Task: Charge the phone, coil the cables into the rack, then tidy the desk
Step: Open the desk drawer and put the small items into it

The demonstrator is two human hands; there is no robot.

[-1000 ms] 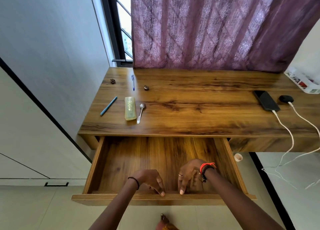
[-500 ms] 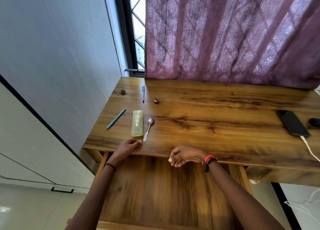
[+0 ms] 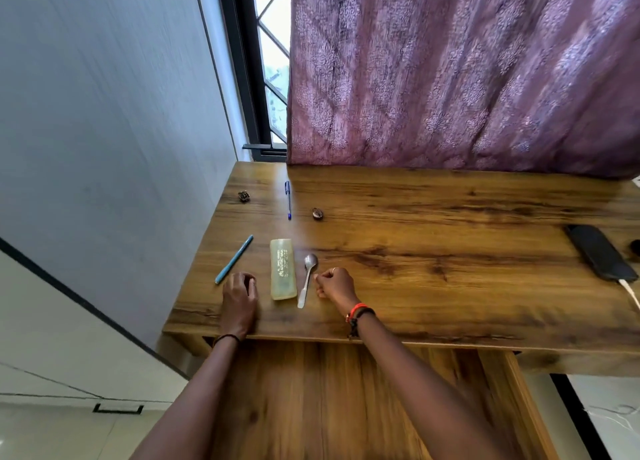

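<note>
Two hands: both are placed over the near left part of the desk (image 3: pixel 450 286), with the forearms stretched across the open drawer (image 3: pixel 311 407) below its front edge.
Left hand (image 3: pixel 239 296): it is laid on the desk top between the teal pen (image 3: pixel 235 258) and the yellowish case (image 3: pixel 283 274); the fingers are curled under and nothing is seen inside them. A thin black band is worn on the wrist.
Right hand (image 3: pixel 334 284): it is closed loosely, knuckles up, just beside the handle of the spoon (image 3: pixel 307 279). Nothing is held, but whether a fingertip touches the spoon cannot be told. A ring is worn on one finger, and an orange and a black band on the wrist.
Phone (image 3: pixel 601 257): it is laid face up near the right edge of the desk, well apart from both hands.
Cable (image 3: pixel 630 291): white; it is plugged into the near end of the phone and is cut by the right border.
Spoon and case: they are laid side by side, bowl end away from the person, not touching.
Far left of desk: a blue pen (image 3: pixel 288 199) is seen between two small dark objects – what they are cannot be told.
Behind the desk: a purple curtain (image 3: pixel 450 71) is hung down to the desk top.
</note>
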